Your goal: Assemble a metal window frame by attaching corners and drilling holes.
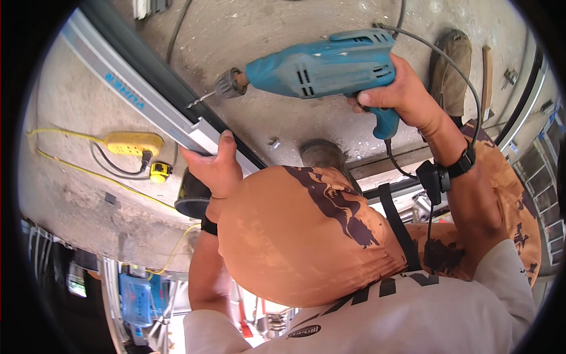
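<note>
My right hand (407,94) is wrapped round the grip of a blue corded power drill (321,66), worn and dusty. From its chuck (230,84) a thin twist bit (200,99) points left, its tip close to the dark edge of a long metal profile (138,79). That profile runs diagonally from the upper left down to my knee. My left hand (217,168) grips it near the lower end, thumb on top, the other fingers partly hidden. Beside the thumb a short silver metal piece (205,135) rests on the profile.
On the concrete floor at left lie a yellow power strip (132,143), a yellow tape measure (159,172) and a yellow cord (112,180). A black bucket (193,197) stands by my left wrist. The drill's black cable (466,76) loops past my right arm. A wooden strip (486,82) lies at right.
</note>
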`<state>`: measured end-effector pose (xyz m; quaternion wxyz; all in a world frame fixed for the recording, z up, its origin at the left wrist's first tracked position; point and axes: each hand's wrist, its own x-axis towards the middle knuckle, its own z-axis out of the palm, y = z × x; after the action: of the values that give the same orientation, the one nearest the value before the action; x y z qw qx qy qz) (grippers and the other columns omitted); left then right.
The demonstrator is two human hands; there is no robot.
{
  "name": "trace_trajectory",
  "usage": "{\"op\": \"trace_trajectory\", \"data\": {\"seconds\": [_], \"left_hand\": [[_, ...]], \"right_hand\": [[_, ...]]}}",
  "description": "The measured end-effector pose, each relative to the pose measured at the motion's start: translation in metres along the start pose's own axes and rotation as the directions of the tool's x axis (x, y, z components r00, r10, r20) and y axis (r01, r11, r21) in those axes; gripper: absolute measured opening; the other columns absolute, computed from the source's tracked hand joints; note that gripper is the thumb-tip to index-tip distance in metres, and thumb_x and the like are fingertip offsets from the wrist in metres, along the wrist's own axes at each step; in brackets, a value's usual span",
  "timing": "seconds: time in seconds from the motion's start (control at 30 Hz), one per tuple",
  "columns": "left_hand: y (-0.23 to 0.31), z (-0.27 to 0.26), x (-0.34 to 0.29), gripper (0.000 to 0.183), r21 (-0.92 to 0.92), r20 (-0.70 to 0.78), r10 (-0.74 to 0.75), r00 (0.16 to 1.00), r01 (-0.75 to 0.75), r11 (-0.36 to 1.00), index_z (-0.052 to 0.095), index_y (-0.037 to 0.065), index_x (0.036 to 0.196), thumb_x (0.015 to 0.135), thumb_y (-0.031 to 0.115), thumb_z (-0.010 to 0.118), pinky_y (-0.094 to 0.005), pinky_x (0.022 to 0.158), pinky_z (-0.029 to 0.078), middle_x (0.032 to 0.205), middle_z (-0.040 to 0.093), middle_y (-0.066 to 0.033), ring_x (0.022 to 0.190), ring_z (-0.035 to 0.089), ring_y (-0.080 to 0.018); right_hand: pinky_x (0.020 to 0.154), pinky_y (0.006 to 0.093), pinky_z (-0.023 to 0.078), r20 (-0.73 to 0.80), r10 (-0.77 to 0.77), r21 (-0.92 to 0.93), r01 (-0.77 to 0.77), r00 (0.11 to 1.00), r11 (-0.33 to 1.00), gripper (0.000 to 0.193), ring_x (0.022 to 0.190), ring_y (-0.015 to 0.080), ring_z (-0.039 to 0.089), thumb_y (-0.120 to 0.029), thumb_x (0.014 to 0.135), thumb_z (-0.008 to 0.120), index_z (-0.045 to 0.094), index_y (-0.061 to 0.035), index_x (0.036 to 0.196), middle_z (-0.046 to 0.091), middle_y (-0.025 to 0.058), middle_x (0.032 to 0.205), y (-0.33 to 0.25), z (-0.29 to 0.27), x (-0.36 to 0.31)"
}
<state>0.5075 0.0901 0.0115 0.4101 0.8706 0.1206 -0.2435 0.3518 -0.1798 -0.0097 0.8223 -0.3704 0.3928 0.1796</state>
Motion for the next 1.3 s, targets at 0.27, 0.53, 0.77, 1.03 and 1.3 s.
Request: {"op": "trace_trajectory", "data": {"seconds": [0.27, 0.53, 0.77, 1.03, 1.3], "left_hand": [[-0.005, -0.003, 0.003, 0.055, 0.154, 0.005, 0.034, 0.999, -0.035, 0.987, 0.048, -0.005, 0.115, 0.07, 0.013, 0.075, -0.0344, 0.079, 0.05, 0.096, 0.063, -0.0142, 0.084, 0.061, -0.02], [-0.004, -0.005, 0.003, 0.05, 0.201, 0.008, 0.044, 0.999, -0.044, 0.978, 0.049, -0.003, 0.106, 0.069, 0.016, 0.076, -0.0345, 0.075, 0.051, 0.088, 0.065, -0.0148, 0.08, 0.064, -0.0227], [-0.005, -0.007, 0.003, 0.048, 0.202, 0.025, 0.008, 1.0, -0.013, 0.979, 0.049, -0.003, 0.103, 0.069, 0.018, 0.076, -0.0356, 0.074, 0.051, 0.088, 0.066, -0.0163, 0.079, 0.066, -0.0261], [-0.006, -0.009, 0.006, 0.048, 0.262, 0.04, 0.04, 0.998, -0.049, 0.964, 0.048, -0.003, 0.102, 0.07, 0.02, 0.076, -0.0383, 0.073, 0.052, 0.085, 0.066, -0.0184, 0.077, 0.067, -0.0316], [-0.007, -0.011, 0.006, 0.054, 0.295, 0.06, 0.041, 0.997, -0.057, 0.954, 0.045, -0.005, 0.104, 0.07, 0.023, 0.075, -0.0415, 0.071, 0.052, 0.084, 0.066, -0.0229, 0.077, 0.067, -0.0378]], "right_hand": [[0.064, 0.0315, 0.054, -0.037, 0.033, 0.001, -0.033, 0.999, 0.999, 0.049, 0.073, 0.0186, 0.064, -0.002, 0.075, 0.076, 0.051, 0.001, 0.117, 0.066, 0.0123, 0.089, -0.005, -0.001, 0.002], [0.061, 0.0292, 0.052, -0.019, 0.001, -0.074, -0.003, 1.0, 0.997, 0.046, 0.068, 0.0176, 0.062, -0.004, 0.075, 0.077, 0.053, 0.0018, 0.114, 0.065, 0.0116, 0.083, -0.013, 0.003, 0.005], [0.062, 0.0306, 0.051, -0.04, 0.0, -0.109, -0.005, 0.999, 0.994, 0.051, 0.07, 0.0191, 0.063, -0.016, 0.072, 0.082, 0.057, 0.002, 0.112, 0.065, 0.0108, 0.082, -0.016, 0.006, 0.004], [0.062, 0.031, 0.052, -0.041, 0.023, -0.127, -0.028, 0.999, 0.992, 0.051, 0.069, 0.0195, 0.063, -0.016, 0.071, 0.082, 0.057, 0.0021, 0.112, 0.065, 0.0108, 0.082, -0.012, 0.012, 0.011], [0.063, 0.0306, 0.053, -0.031, 0.016, -0.1, -0.019, 0.999, 0.995, 0.043, 0.069, 0.0191, 0.064, -0.005, 0.074, 0.077, 0.056, 0.003, 0.111, 0.066, 0.0123, 0.085, -0.016, 0.016, 0.011]]}}
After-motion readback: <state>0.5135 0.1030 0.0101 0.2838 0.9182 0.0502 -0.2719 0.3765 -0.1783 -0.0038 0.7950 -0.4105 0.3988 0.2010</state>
